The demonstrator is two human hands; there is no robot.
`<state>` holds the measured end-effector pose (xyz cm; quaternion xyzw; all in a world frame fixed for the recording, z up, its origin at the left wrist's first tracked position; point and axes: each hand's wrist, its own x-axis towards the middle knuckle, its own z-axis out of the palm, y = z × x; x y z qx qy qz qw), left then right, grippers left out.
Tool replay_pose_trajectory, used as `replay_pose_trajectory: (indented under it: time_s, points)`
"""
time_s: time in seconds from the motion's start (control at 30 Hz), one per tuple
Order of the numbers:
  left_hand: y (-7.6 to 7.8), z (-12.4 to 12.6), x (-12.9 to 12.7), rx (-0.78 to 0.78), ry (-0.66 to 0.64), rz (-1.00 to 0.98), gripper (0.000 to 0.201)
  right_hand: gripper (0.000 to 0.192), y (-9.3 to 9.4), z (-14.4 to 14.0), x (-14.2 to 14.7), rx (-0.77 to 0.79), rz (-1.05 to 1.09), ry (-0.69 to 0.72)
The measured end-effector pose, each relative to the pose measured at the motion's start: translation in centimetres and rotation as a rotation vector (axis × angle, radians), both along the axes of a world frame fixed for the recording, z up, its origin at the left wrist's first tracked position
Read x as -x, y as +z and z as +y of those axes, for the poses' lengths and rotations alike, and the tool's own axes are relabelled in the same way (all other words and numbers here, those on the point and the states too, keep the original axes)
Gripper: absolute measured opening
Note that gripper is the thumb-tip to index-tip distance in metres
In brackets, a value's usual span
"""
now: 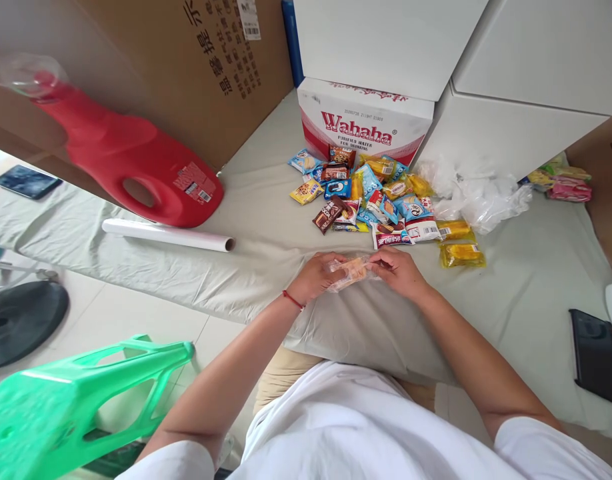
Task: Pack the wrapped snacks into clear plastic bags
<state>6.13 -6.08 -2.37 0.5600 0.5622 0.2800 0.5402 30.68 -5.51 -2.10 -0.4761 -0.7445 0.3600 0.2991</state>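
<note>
Between my hands is a small snack in a clear plastic wrapper, orange-tan inside. My left hand, with a red string at the wrist, grips its left end, thumb on top. The fingers of my right hand pinch the wrapper's right end. Just beyond my hands lies a pile of small packaged snacks in blue, brown, yellow and red wrappers. To the right of the pile are yellow snack packets and crumpled clear plastic bags.
A white-and-red Wahaha carton stands behind the snacks. On the left are a red jug, a white roll and a large cardboard box. A black phone lies at right. A green stool stands at lower left.
</note>
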Motion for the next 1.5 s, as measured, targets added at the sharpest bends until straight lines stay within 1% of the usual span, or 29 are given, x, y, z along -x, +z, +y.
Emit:
replay_pose_trajectory:
  time_s: [0.03, 0.13, 0.2, 0.27, 0.3, 0.4, 0.43, 0.47, 0.5, 0.53, 0.6, 0.63, 0.67, 0.7, 0.77, 0.8, 0.87, 0.93, 0.97, 1.0, 1.07, 1.13, 1.17, 1.2, 1.23, 1.3, 1.37, 1.43, 1.5]
  points:
    - [0.1, 0.1, -0.1, -0.013, -0.003, 0.024, 0.036, 0.028, -0.1, 0.1, -0.1, 0.024, -0.01, 0.011]
    - [0.5, 0.0, -0.2, -0.061, -0.018, 0.078, 0.034, 0.045, -0.6, 0.4, -0.7, 0.155, -0.006, 0.089]
    - [0.7, -0.2, -0.2, -0.082, -0.023, 0.09, 0.035, 0.043, -0.9, 0.7, -1.2, 0.179, -0.05, 0.134]
    - [0.9, -0.5, -0.3, -0.099, -0.019, 0.1, 0.036, 0.042, -1.0, 1.0, -1.5, 0.118, -0.129, 0.138]
    - [0.9, -0.6, -0.4, -0.107, -0.018, 0.105, 0.037, 0.046, -1.1, 1.1, -1.7, 0.071, -0.162, 0.134]
    - [1.0, -0.8, -0.5, -0.14, -0.037, 0.104, 0.04, 0.072, -1.1, 1.6, -1.8, -0.044, -0.223, 0.156]
    - [0.9, -0.9, -0.6, -0.148, -0.044, 0.099, 0.04, 0.077, -1.1, 1.7, -1.7, -0.049, -0.244, 0.177]
    - [0.9, -0.9, -0.6, -0.152, -0.047, 0.095, 0.04, 0.077, -1.1, 1.7, -1.6, -0.034, -0.271, 0.199]
    - [0.8, -0.9, -0.6, -0.152, -0.044, 0.093, 0.04, 0.074, -1.1, 1.8, -1.5, -0.006, -0.308, 0.21]
    - [0.8, -1.0, -0.6, -0.153, -0.035, 0.094, 0.038, 0.065, -1.1, 1.7, -1.4, 0.024, -0.35, 0.203]
    - [0.8, -1.1, -0.6, -0.173, 0.015, 0.114, 0.036, 0.035, -1.0, 1.3, -0.9, 0.052, -0.428, 0.142]
    - [0.9, -1.3, -0.7, -0.199, 0.058, 0.132, 0.039, 0.021, -1.0, 0.9, -0.7, 0.044, -0.451, 0.092]
    - [1.0, -1.5, -0.9, -0.236, 0.105, 0.152, 0.044, 0.019, -1.1, 0.4, -0.3, 0.028, -0.455, 0.038]
    - [1.1, -1.7, -1.2, -0.282, 0.152, 0.177, 0.05, 0.025, -1.2, -0.2, 0.2, 0.016, -0.438, -0.013]
    - [1.4, -2.4, -2.1, -0.396, 0.218, 0.241, 0.064, 0.029, -1.7, -1.5, 1.4, 0.049, -0.327, -0.096]
    - [1.5, -2.7, -2.7, -0.465, 0.227, 0.28, 0.068, 0.029, -1.9, -2.2, 2.1, 0.11, -0.226, -0.133]
    - [1.3, -3.4, -3.8, -0.618, 0.202, 0.382, 0.067, 0.027, -2.4, -3.3, 3.5, 0.294, 0.056, -0.199]
    - [0.7, -4.0, -4.8, -0.756, 0.136, 0.489, 0.057, 0.025, -2.6, -4.1, 4.5, 0.455, 0.378, -0.242]
    - [0.2, -4.2, -5.1, -0.812, 0.093, 0.533, 0.051, 0.026, -2.5, -4.3, 4.7, 0.5, 0.512, -0.249]
    - [-0.2, -4.3, -5.3, -0.856, 0.043, 0.564, 0.046, 0.03, -2.2, -4.4, 4.8, 0.522, 0.612, -0.242]
    - [-1.2, -4.7, -5.5, -0.919, -0.073, 0.578, 0.041, 0.039, -1.6, -4.6, 4.4, 0.542, 0.717, -0.206]
    - [-1.7, -5.1, -5.6, -0.965, -0.203, 0.522, 0.044, 0.052, -1.0, -4.8, 3.6, 0.571, 0.745, -0.166]
    - [-1.8, -5.4, -5.6, -0.988, -0.262, 0.464, 0.046, 0.059, -0.7, -4.9, 3.2, 0.591, 0.747, -0.142]
    - [-1.7, -5.7, -5.7, -1.006, -0.305, 0.389, 0.05, 0.063, -0.6, -5.0, 2.8, 0.611, 0.747, -0.12]
    - [-1.5, -6.0, -5.7, -1.02, -0.323, 0.299, 0.054, 0.063, -0.5, -5.2, 2.4, 0.628, 0.753, -0.105]
    - [-0.8, -6.5, -5.8, -1.006, -0.301, 0.105, 0.066, 0.057, -0.6, -5.5, 1.9, 0.651, 0.801, -0.099]
    - [-0.1, -6.8, -6.0, -0.93, -0.257, -0.08, 0.074, 0.051, -0.7, -5.8, 1.6, 0.663, 0.903, -0.127]
    - [0.3, -6.6, -6.1, -0.841, -0.219, -0.271, 0.076, 0.049, -0.5, -6.1, 1.5, 0.693, 0.998, -0.152]
    - [0.2, -6.3, -6.3, -0.736, -0.167, -0.431, 0.074, 0.047, -0.2, -6.4, 1.2, 0.732, 1.036, -0.194]
